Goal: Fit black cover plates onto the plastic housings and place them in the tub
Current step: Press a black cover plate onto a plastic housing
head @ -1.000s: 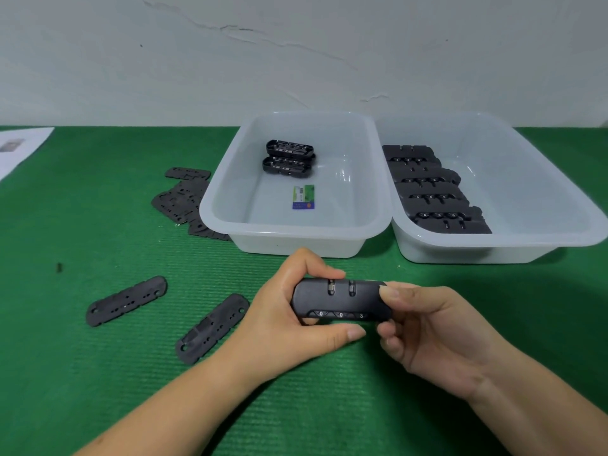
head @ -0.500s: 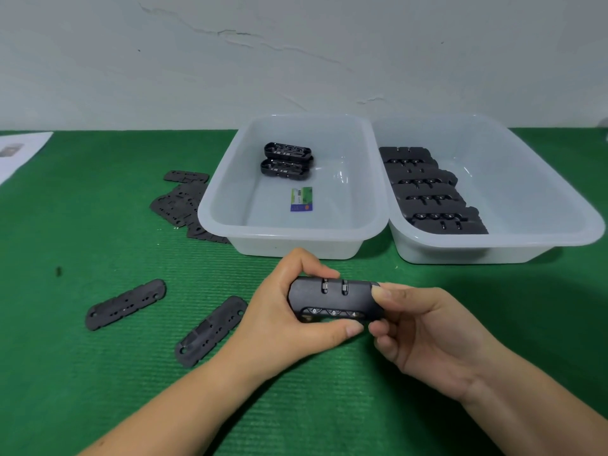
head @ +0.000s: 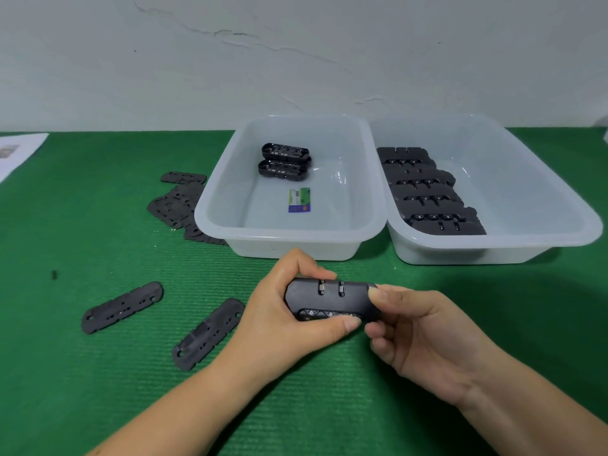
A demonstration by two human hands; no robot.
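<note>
- Two hands met over the near middle of the green surface (head: 82,373) in the head view, both on one black housing (head: 329,299): the left hand (head: 286,320) wrapped it from its left end, thumb along the near edge and fingers curled over the far edge, while the right hand (head: 424,337) pinched its right end between thumb and fingertips.
- The housing was held just above the surface, its slotted face turned up and a row of small dials showing along the near side; whether a cover plate was already seated underneath could not be told.
- Two finished-looking housings (head: 285,160) lay side by side near the far wall of the left tub (head: 289,236), beside a small coloured label on its floor.
- The right tub (head: 493,246), touching the left one, held an overlapping row of black parts (head: 427,192) along its left side.
- Two loose cover plates (head: 122,307) (head: 209,334) lay left of the hands, and a heap of plates (head: 177,205) sat against the left tub's left wall.
- By that count the job looked early: two pieces in the tub, one in hand, and many plates and parts left to pair.
- A white paper (head: 19,151) lay at the far left edge.
</note>
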